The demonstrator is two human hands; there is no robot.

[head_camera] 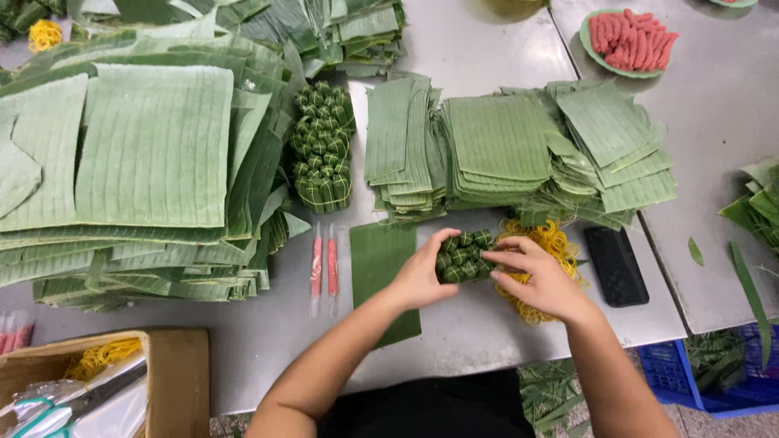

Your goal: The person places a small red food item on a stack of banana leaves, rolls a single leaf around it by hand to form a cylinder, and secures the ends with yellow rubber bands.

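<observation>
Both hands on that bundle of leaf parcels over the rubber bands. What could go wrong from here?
1. The left hand and right hand squeeze the bundle of small leaf-wrapped parcels from its two sides only; no band shows around it, so parcels may slip out.
2. The yellow rubber bands lie loose under the right hand and could snag or scatter.
3. The black phone sits near the table's edge; an elbow might knock it off.

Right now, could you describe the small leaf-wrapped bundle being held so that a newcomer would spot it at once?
Start at the steel table and find the yellow rubber bands near its front edge. Just left of them, the left hand and right hand clasp the bundle of small leaf parcels. Unlike the taller stack of parcels further back, it is held, not lying on the table.
</observation>
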